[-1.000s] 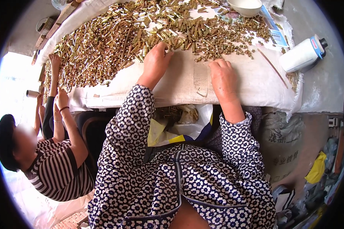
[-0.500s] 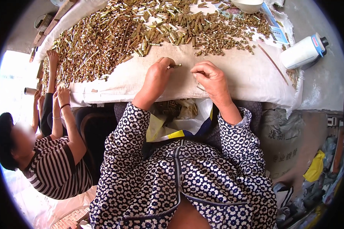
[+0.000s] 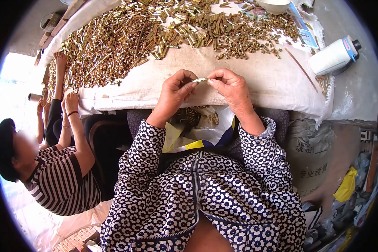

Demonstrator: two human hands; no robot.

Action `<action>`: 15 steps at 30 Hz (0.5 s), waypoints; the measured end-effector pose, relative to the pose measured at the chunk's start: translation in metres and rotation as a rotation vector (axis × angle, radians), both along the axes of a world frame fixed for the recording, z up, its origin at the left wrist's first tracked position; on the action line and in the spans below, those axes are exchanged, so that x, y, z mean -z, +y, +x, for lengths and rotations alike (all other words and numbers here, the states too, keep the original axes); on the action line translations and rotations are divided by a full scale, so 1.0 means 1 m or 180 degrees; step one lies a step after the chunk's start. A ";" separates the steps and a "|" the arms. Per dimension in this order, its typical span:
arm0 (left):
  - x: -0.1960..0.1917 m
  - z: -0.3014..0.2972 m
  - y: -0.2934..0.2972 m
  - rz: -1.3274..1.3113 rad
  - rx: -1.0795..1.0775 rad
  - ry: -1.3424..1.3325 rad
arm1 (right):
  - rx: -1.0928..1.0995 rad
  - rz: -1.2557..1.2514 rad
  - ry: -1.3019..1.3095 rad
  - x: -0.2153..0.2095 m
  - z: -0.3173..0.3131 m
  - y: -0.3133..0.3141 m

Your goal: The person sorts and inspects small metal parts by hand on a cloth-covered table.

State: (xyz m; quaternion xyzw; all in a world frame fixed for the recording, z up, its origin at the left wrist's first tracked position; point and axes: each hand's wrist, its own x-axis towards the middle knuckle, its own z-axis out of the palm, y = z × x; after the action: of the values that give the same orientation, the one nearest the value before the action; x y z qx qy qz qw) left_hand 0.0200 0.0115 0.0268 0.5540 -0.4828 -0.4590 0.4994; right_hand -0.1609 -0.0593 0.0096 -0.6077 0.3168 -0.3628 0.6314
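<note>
1. Looks like a small hand-sorting workshop, pretty makeshift. The worktop is covered with a pale woven cloth instead of a proper bench top.
2. A huge heap of small brass-coloured metal pieces is spread all over it.
3. A second person in a striped shirt sits at the same worktop, reaching into the heap.
4. Printed woven sacks sit below the worktop, a white plastic bottle lies on top, and clutter crowds the floor on the right.
</note>
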 end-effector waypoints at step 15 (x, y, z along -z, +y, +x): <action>0.009 -0.004 0.003 -0.0246 -0.0242 0.0751 | -0.0076 0.0127 -0.0397 0.002 0.003 0.001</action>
State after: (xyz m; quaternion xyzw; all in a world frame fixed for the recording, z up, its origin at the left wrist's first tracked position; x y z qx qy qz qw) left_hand 0.0160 0.0140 0.0178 0.4943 -0.4167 -0.4827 0.5907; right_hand -0.1578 -0.0586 0.0076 -0.5749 0.2767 -0.3860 0.6662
